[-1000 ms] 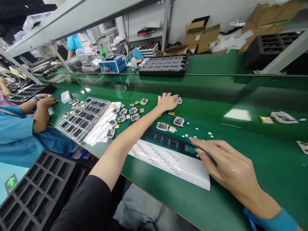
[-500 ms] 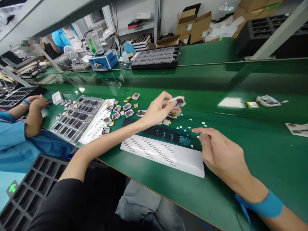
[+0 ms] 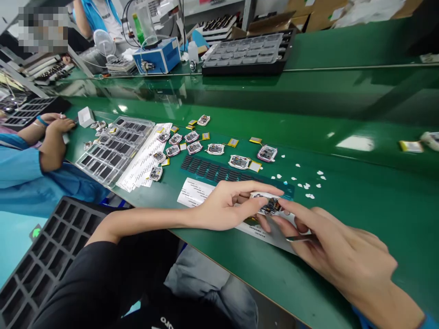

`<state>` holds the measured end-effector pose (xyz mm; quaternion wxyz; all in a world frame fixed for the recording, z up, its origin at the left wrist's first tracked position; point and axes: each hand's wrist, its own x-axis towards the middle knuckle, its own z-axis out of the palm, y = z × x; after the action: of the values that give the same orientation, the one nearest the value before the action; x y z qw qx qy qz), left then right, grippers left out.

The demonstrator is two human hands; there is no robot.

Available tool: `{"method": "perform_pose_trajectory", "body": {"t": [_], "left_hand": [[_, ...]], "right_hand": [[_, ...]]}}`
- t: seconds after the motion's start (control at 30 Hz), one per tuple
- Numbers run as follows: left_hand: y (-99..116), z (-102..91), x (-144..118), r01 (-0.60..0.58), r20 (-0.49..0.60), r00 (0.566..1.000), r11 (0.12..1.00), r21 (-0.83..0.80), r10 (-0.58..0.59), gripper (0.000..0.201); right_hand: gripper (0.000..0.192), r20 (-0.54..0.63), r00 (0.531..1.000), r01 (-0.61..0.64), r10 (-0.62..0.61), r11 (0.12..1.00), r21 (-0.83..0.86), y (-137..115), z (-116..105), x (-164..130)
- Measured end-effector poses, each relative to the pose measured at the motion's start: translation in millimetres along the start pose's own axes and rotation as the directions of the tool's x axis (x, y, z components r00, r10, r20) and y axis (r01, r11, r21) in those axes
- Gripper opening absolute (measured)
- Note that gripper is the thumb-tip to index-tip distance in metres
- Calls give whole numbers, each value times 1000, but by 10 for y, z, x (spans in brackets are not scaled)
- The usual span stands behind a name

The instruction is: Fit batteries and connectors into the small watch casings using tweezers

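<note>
My left hand (image 3: 229, 205) is closed round a small white-rimmed watch case (image 3: 269, 204) with its circuit board showing. My right hand (image 3: 336, 246) meets it from the other side, its index fingertip touching the case edge. Under those fingers my right hand also grips a thin metal tool, apparently tweezers (image 3: 302, 238). Below the case hangs a yellow-edged battery (image 3: 252, 220), partly hidden by fingers. Both hands are above a white printed sheet (image 3: 195, 191) and a teal strip of black adhesive pieces (image 3: 212, 170). Small white scraps (image 3: 307, 186) lie beyond my right hand.
Several open watch cases (image 3: 239, 161) with batteries lie across the green bench (image 3: 377, 219). At left are a clear tray (image 3: 113, 151) of dark parts and a co-worker's hands (image 3: 58, 122). A black compartment tray (image 3: 51, 246) stands beside my lap. A blue box (image 3: 157, 55) sits on the shelf.
My left hand has brought the watch case down and nearer to me. My right hand has moved to meet it and now touches it. The view has shifted as well.
</note>
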<state>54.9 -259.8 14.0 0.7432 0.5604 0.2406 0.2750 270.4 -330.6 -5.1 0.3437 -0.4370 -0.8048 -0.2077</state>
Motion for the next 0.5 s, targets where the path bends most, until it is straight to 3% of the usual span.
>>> {"method": "perform_pose_trajectory", "body": {"t": [0.2,0.33,0.5], "left_hand": [[-36,23,-68,11,-37,999,990,137,-6,35],[-44,4,-45,31,0,1000,994,109,-31,33],[-15,-48,16,24,-5,1000,997,69,-24,19]], "right_hand": [[68,102,989,107,-111,993,44,13,-30,-6],[70,123,983,123,-134,988,94,42,-48,-7],[70,167,984,41,-63,991,131,109,-84,-31]]}}
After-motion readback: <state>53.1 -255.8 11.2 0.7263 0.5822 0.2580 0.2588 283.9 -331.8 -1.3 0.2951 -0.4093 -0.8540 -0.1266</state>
